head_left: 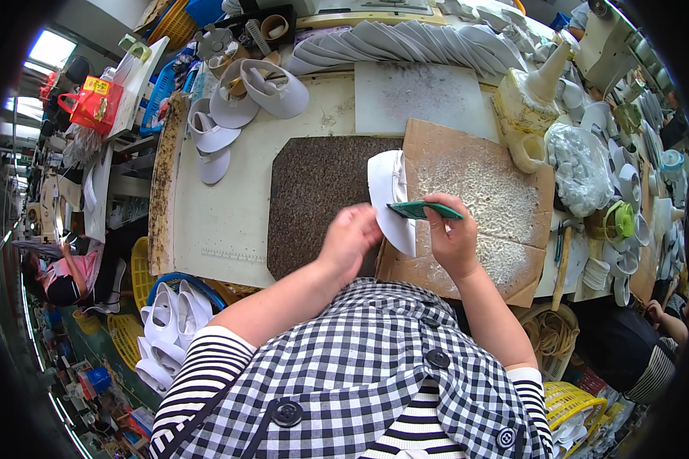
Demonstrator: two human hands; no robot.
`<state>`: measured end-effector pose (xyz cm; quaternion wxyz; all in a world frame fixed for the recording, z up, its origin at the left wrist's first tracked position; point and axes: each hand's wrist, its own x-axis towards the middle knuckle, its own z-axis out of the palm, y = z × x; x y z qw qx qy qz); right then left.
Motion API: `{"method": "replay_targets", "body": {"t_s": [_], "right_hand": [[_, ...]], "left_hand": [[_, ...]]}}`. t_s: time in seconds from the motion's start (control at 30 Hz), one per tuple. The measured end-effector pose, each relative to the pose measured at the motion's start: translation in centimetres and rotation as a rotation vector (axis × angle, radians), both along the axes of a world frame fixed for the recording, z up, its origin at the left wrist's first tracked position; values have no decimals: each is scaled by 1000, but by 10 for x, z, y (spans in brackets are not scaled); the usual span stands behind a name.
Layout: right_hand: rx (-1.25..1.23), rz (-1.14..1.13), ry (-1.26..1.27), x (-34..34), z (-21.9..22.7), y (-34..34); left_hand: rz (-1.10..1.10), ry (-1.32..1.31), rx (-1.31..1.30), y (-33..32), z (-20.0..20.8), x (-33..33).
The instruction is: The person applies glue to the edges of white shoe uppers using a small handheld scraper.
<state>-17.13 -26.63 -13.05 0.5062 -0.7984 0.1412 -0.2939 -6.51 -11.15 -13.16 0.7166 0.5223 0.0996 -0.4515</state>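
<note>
A curved white shoe upper (390,222) lies across the border between a dark speckled board (314,199) and a glue-spotted cardboard sheet (475,191). At its left edge is my left hand (350,239), fingers bent and closed on that edge; the fingertips are partly hidden. My right hand (453,237) pinches a flat green scraper-like tool (425,209) between thumb and fingers. The tool's left end rests on or just over the middle of the upper; contact is hard to make out.
Overlapping white pieces (406,47) line the table's back. White shoe uppers (264,88) stand at back left. A glue-crusted container (527,111) and a clear plastic bag (578,168) flank the cardboard's right. White shoes (172,321) fill a basket at lower left. People sit on both sides.
</note>
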Motion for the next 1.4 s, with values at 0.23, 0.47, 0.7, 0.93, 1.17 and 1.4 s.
{"method": "replay_targets", "body": {"t_s": [0.23, 0.47, 0.7, 0.93, 1.17, 1.4], "right_hand": [[-88, 182, -57, 5, 4, 1], [-14, 157, -237, -26, 29, -8], [-365, 182, -123, -39, 8, 5], [-133, 53, -124, -27, 1, 20], [-418, 175, -94, 3, -5, 6], [-399, 209, -112, 11, 15, 15]], "left_hand": [[-74, 71, -78, 7, 3, -6], [-305, 9, -151, 4, 23, 7], [-289, 138, -123, -14, 2, 24], [-86, 160, -201, 2, -4, 9], [-69, 162, -205, 2, -5, 9], [-131, 241, -274, 3, 0, 16]]}}
